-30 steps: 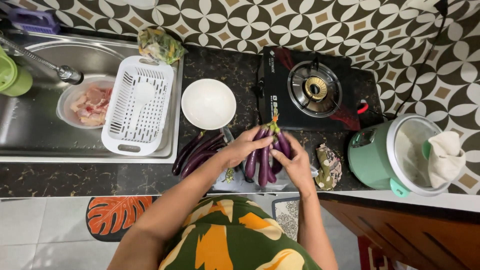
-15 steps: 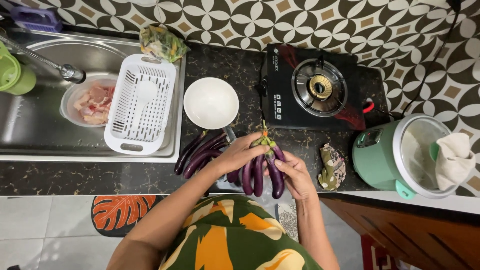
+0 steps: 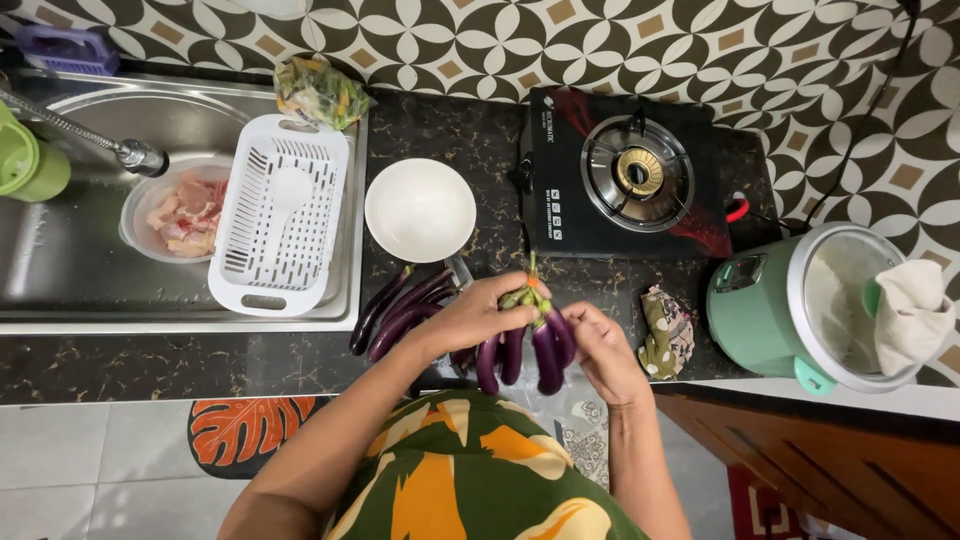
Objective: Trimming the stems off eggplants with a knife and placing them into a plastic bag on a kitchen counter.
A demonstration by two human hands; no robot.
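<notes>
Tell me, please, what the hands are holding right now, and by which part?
The left hand grips a bunch of purple eggplants at its green stem end; the right hand touches the eggplants' lower side.

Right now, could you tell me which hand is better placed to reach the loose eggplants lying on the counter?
Left. The left hand holds the bunch of eggplants by its stems, right beside the loose eggplants on its side. The right hand sits on the bunch's far side, so it would have to cross over.

Dark marbled counter [image 3: 130,365] carries: loose purple eggplants [image 3: 395,310] left of the grip, white bowl [image 3: 420,210] above-left, black gas stove [image 3: 620,175] above-right, patterned cloth [image 3: 662,330] and green rice cooker [image 3: 800,305] right.
</notes>
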